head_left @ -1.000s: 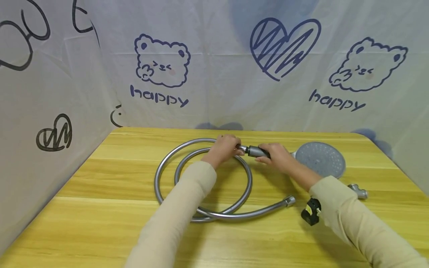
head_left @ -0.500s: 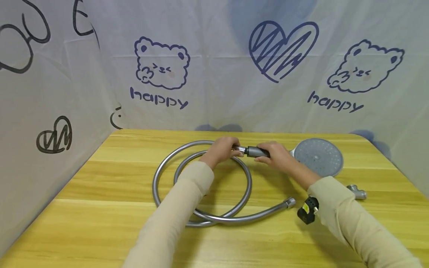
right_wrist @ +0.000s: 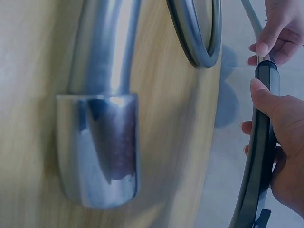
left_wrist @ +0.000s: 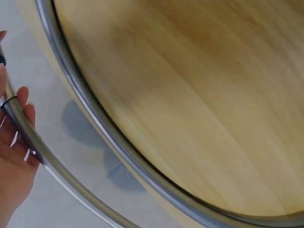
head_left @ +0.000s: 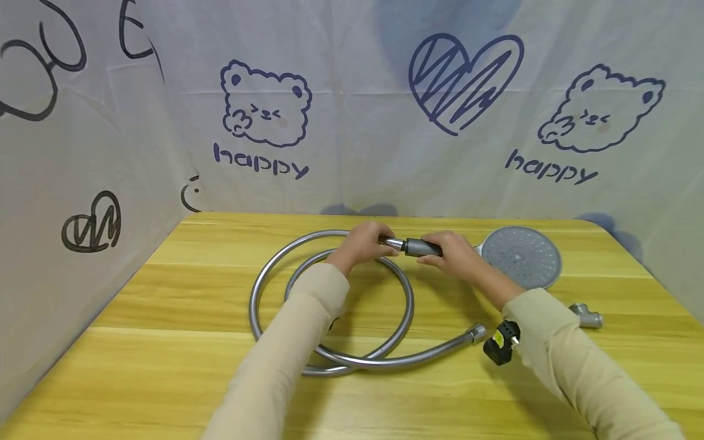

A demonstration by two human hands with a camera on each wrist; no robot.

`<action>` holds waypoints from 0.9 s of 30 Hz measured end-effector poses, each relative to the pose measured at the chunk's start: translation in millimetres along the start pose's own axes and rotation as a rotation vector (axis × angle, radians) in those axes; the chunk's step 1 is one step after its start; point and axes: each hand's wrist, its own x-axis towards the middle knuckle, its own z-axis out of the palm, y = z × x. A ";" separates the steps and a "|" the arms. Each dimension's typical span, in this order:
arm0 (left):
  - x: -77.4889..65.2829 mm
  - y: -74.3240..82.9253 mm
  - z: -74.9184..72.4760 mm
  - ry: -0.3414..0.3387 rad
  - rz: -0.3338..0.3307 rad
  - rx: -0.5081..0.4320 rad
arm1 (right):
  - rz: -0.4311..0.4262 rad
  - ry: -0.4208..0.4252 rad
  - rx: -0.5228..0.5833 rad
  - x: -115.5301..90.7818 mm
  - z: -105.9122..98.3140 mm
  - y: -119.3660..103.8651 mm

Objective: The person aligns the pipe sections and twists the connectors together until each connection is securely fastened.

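Note:
In the head view, my left hand [head_left: 363, 243] holds the chrome end of a grey shower hose [head_left: 409, 305], its fingers curled about the hose in the left wrist view. That end meets the base of a hand shower's grey handle [head_left: 420, 247]; how far it is screwed in cannot be told. My right hand [head_left: 452, 255] grips the handle, with thumb and fingers around it in the right wrist view. The round, speckled shower head [head_left: 521, 256] faces up beyond the right wrist. A chrome nut [right_wrist: 99, 152] on the hose's other end looms large in the right wrist view.
The hose lies in two loops on the wooden table [head_left: 165, 366], its free end pointing right. Beside the right sleeve lies a small grey pipe fitting [head_left: 587, 315], partly hidden. A black camera [head_left: 502, 343] hangs at the right wrist. A printed cloth [head_left: 363, 153] stands behind the table.
Both hands keep their hold on the hose end and the handle. The left fingers have shifted slightly at the joint, and the whole view has tilted a little.

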 end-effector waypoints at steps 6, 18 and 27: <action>1.1 -0.5 -3.6 -0.037 0.014 -0.035 | 0.011 -0.003 -0.003 1.4 -0.6 -0.6; 0.6 -0.9 -1.6 0.005 -0.036 -0.007 | 0.029 -0.014 0.006 2.2 -0.8 -4.5; -2.3 0.7 -0.2 0.032 -0.047 0.066 | 0.031 -0.013 0.003 2.3 -0.5 -8.4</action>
